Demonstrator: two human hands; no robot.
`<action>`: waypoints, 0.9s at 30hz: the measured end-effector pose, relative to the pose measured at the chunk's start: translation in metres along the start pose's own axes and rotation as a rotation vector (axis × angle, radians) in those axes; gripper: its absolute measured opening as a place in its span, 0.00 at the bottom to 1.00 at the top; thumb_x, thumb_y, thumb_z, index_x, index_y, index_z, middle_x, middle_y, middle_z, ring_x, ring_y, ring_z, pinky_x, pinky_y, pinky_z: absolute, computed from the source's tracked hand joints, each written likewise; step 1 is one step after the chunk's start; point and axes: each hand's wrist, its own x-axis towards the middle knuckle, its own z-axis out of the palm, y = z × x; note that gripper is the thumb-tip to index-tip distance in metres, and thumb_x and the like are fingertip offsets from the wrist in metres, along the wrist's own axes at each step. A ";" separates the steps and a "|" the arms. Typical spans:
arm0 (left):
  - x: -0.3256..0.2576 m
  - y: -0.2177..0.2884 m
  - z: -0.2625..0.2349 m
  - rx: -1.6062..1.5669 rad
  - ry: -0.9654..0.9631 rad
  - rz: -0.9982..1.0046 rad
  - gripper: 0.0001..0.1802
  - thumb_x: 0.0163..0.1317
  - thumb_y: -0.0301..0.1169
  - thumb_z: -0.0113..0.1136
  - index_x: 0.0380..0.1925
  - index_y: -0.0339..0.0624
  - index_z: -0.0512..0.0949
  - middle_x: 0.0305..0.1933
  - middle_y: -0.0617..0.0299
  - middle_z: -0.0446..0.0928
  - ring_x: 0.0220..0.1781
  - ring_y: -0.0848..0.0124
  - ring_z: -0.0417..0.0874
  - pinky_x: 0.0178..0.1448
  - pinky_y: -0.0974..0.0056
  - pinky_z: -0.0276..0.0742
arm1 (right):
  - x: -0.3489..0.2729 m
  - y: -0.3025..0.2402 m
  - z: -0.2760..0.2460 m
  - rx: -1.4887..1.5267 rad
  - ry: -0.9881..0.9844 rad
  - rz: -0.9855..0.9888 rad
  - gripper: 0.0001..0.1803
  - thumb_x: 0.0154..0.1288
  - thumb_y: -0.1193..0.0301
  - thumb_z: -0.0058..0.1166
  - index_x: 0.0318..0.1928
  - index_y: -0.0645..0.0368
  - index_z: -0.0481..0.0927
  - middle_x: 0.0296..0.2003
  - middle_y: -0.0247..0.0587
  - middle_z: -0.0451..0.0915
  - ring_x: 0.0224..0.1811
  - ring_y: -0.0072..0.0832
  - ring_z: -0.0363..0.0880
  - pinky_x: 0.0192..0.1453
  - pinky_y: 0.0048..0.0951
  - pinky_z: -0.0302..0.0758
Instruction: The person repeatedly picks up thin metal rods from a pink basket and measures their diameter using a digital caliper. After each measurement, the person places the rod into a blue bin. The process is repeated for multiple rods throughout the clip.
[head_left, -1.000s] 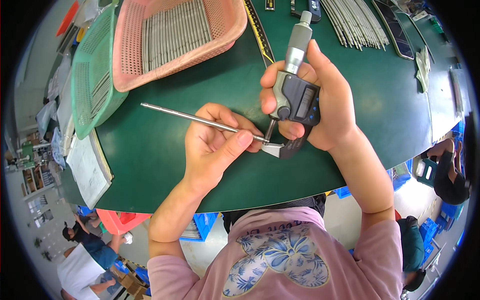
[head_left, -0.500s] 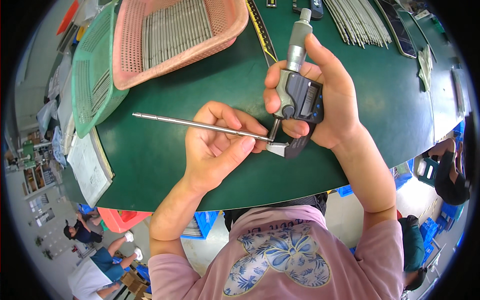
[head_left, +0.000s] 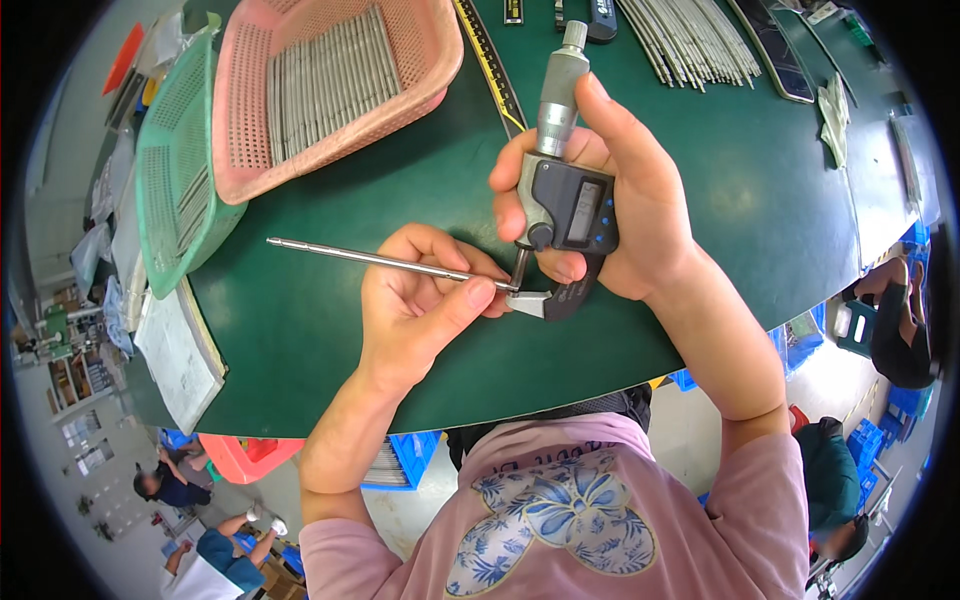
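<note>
Micrometer, grey and black with a digital readout and a ribbed silver thimble [head_left: 563,210], sits upright in the right hand [head_left: 620,215], fingers wrapped shut around its frame and the thumb resting by the display. Below it the dark green table mat [head_left: 760,200] fills the scene. At far left a pink perforated plastic basket [head_left: 330,85] holds a layer of thin metal rods, and a green perforated plastic basket [head_left: 175,190] leans just beside it on the left. More loose rods [head_left: 690,35] lie in a bundle at the far edge, right of the micrometer.

Now the long slim steel rod [head_left: 390,260]: it runs out to the left, level over the mat, and its right end sits in the micrometer's measuring gap. The left hand [head_left: 425,305] is pinched closed on it near that end, thumb and fingertips together.

Risk here, as I judge it: nearly all the rod's length hangs unsupported to the left, so any sag or a slight twist of the left wrist could cock the end in the gap and give a false reading. A loosened pinch could let the rod slide out or drop onto the mat.
</note>
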 end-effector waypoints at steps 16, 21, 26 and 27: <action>-0.001 0.001 -0.001 -0.036 -0.014 0.009 0.10 0.54 0.17 0.55 0.31 0.37 0.63 0.32 0.51 0.75 0.31 0.68 0.81 0.35 0.68 0.80 | -0.001 0.000 0.000 0.051 -0.020 0.017 0.37 0.60 0.40 0.26 0.33 0.65 0.72 0.22 0.47 0.74 0.08 0.23 0.63 0.12 0.18 0.63; -0.001 0.001 -0.001 -0.024 -0.017 0.000 0.10 0.54 0.19 0.55 0.31 0.37 0.63 0.32 0.52 0.75 0.31 0.68 0.81 0.36 0.68 0.80 | -0.002 -0.002 0.001 0.003 0.000 0.023 0.37 0.57 0.39 0.33 0.30 0.66 0.73 0.20 0.44 0.75 0.08 0.23 0.62 0.14 0.20 0.62; -0.001 0.003 0.001 -0.013 0.040 -0.034 0.10 0.55 0.21 0.56 0.31 0.37 0.64 0.31 0.54 0.74 0.30 0.70 0.80 0.35 0.68 0.79 | -0.002 -0.002 0.001 0.004 0.001 0.032 0.38 0.56 0.38 0.33 0.30 0.66 0.73 0.20 0.44 0.75 0.08 0.23 0.62 0.14 0.20 0.61; -0.001 0.003 0.001 -0.001 0.048 -0.040 0.10 0.55 0.22 0.56 0.31 0.37 0.64 0.30 0.55 0.74 0.30 0.70 0.79 0.34 0.68 0.79 | -0.002 -0.003 0.000 0.001 0.001 0.034 0.38 0.56 0.38 0.33 0.30 0.66 0.73 0.20 0.44 0.75 0.08 0.23 0.62 0.14 0.20 0.61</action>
